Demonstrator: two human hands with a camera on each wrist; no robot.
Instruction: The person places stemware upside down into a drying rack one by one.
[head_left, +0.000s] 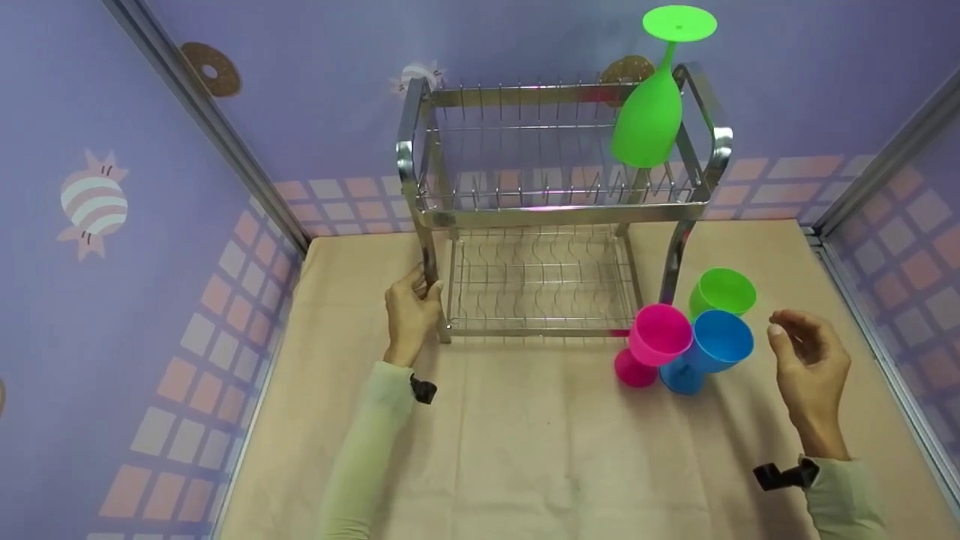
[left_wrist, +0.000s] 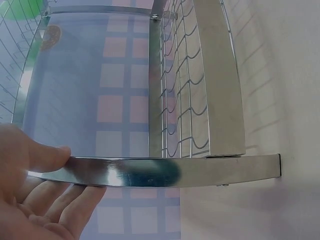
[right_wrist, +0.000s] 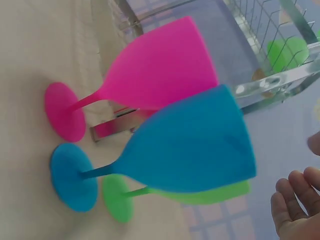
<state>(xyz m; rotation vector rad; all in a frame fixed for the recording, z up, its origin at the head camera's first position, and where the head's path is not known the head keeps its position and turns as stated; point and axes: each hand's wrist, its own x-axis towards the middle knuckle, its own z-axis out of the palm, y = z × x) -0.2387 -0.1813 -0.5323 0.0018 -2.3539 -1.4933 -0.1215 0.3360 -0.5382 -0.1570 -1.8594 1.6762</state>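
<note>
A two-tier metal dish rack (head_left: pixel 562 217) stands at the back of the table. My left hand (head_left: pixel 411 311) grips its front left leg, thumb on one side and fingers on the other in the left wrist view. One green goblet (head_left: pixel 649 120) sits upside down on the upper tier at the right. By the rack's right front corner stand three upright goblets: a pink goblet (head_left: pixel 660 335), a blue goblet (head_left: pixel 721 341) and a second green goblet (head_left: pixel 724 291) behind the blue one. My right hand (head_left: pixel 811 360) is right of the blue goblet, fingers loosely bent and holding nothing.
The rack's lower tier (head_left: pixel 544 277) has a wavy wire grid. A beige cloth (head_left: pixel 517 442) covers the table. Patterned purple walls (head_left: pixel 337 135) with metal edge rails (head_left: pixel 870 330) enclose it at the back and both sides.
</note>
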